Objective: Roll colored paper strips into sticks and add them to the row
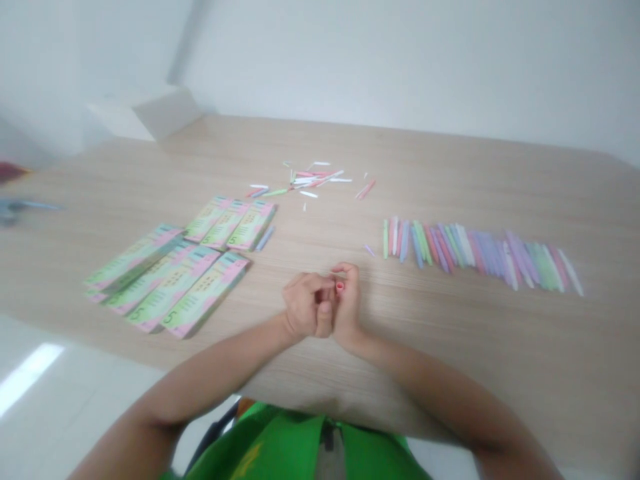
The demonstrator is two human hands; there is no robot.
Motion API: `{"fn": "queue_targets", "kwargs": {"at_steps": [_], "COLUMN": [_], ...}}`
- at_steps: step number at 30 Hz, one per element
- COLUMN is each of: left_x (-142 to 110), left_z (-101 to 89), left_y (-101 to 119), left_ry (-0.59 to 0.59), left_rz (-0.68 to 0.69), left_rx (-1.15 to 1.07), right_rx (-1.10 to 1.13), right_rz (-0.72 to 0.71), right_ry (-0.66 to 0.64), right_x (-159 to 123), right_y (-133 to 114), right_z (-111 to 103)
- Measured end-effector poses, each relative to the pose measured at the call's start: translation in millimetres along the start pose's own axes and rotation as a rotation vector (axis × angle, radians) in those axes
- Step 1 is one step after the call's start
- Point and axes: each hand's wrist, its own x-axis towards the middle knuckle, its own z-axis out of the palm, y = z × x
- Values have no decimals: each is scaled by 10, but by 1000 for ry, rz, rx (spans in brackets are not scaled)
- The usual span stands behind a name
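Head view: a small pink tube (340,287) is seen end-on, like a little ring, just between the two hands, above the near part of the wooden surface (475,193). It is touched by the bent fingers of the right hand (349,308). The left hand (307,305) is curled up right beside it, with its thumb and fingers tucked in. The grip of each hand is partly hidden, so it cannot be told which one the tube is gripped by.

Past the fingers, a tiny purple bit (369,250) is left lying alone. To the right, many colored sticks (493,257) are laid side by side in a long row. Farther back, a messy pile (313,179) is made of thin white, pink and green pieces. To the left, green and pink boxes (205,290) are set in two groups, and blue sticks (265,239) are placed just beside the back group. A white box (165,113) is set near the wall. A green shirt (280,443) is worn.
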Motion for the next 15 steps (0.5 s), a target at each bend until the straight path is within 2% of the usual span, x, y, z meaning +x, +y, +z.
{"fn": "queue_targets", "kwargs": {"at_steps": [4,6,8,11,15], "left_x": [28,76,122,159,150], "left_z": [-21,-36,-29,43,192], "left_y": [-124,-202,-293,-454,-640], "left_ry": [46,62,122,260,336], "left_rz": [-4,-37,-88,-185,-338], "left_rx": [-50,-80,-140,-212,-241], "right_rx": [-31,-83,-75,61,275], "right_rz": [-136,-153,-172,-259,-352], "right_ry": [104,104,37,-80,-115], "right_x": [-72,-157,-269,-445,-623], "right_y": [-169,-280,-385,-499,-584], "right_z": [25,4,-27,-52,-16]}}
